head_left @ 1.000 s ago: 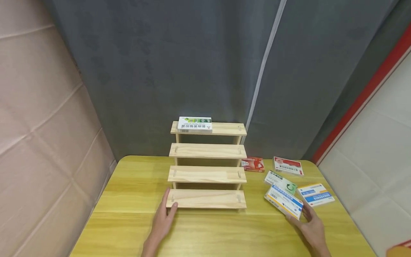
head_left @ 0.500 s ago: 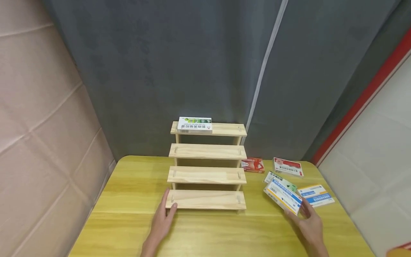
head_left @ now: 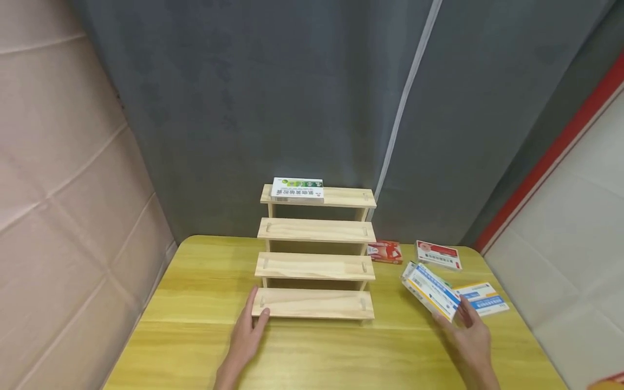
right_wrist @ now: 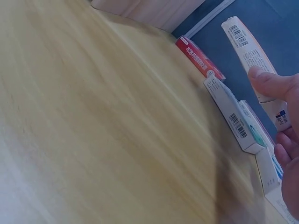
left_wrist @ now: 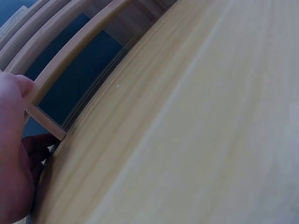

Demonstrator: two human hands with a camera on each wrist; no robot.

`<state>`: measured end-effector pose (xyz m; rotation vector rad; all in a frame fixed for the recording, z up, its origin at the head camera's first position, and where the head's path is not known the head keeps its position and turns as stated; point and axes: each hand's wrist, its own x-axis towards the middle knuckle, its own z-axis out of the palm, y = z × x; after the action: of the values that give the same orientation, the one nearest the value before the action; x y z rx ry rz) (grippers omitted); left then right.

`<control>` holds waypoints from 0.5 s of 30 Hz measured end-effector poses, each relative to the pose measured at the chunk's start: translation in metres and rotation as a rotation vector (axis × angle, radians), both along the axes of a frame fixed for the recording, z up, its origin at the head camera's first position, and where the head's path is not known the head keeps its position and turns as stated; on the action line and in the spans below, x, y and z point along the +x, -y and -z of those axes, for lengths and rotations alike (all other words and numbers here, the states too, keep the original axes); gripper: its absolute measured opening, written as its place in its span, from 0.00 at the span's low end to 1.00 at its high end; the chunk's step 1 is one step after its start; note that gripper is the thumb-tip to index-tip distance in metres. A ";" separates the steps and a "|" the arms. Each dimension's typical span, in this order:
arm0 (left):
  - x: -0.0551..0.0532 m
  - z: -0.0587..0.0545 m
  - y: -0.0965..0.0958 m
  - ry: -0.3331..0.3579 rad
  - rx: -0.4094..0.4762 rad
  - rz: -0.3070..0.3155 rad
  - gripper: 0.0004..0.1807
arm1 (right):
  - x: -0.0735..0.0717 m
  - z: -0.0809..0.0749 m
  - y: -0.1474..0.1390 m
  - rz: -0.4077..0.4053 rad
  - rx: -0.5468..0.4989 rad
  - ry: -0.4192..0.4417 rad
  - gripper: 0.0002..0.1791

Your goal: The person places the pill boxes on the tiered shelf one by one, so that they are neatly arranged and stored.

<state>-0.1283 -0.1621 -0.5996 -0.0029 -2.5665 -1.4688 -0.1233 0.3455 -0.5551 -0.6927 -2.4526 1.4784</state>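
In the head view my right hand (head_left: 470,341) pinches a white, blue and yellow medicine box (head_left: 430,291) by its right end. The right wrist view shows this box (right_wrist: 245,46) raised above the table and tilted, the thumb across its narrow side. Beneath it, a green and white medicine box (right_wrist: 233,116) lies mostly covered in the head view. My left hand (head_left: 246,333) grips the left end of the lowest step of a wooden stepped rack (head_left: 314,303). The left wrist view has its thumb on the step's edge and its fingers (left_wrist: 37,149) around the side panel.
On the top step lies a white and green medicine box (head_left: 297,189). Right of the rack are a red box (head_left: 385,252), a red and white box (head_left: 437,255) and another blue and white box (head_left: 482,299). A grey curtain (head_left: 292,97) hangs behind the yellow wooden table (head_left: 195,281).
My right hand has lifted and tilted the medicine box, which now hides more of the green and white one. The left hand stays on the rack.
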 end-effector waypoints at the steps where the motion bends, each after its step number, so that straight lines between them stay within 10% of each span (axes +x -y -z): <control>1: 0.000 0.000 0.000 -0.001 -0.001 -0.002 0.38 | -0.001 -0.001 0.000 -0.007 0.019 0.000 0.57; 15: -0.001 0.002 0.000 -0.027 -0.007 0.000 0.37 | -0.014 -0.017 0.001 -0.011 0.073 -0.167 0.50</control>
<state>-0.1291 -0.1619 -0.6020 -0.0240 -2.5500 -1.4500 -0.1373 0.3449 -0.5379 -0.5210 -2.3737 1.3833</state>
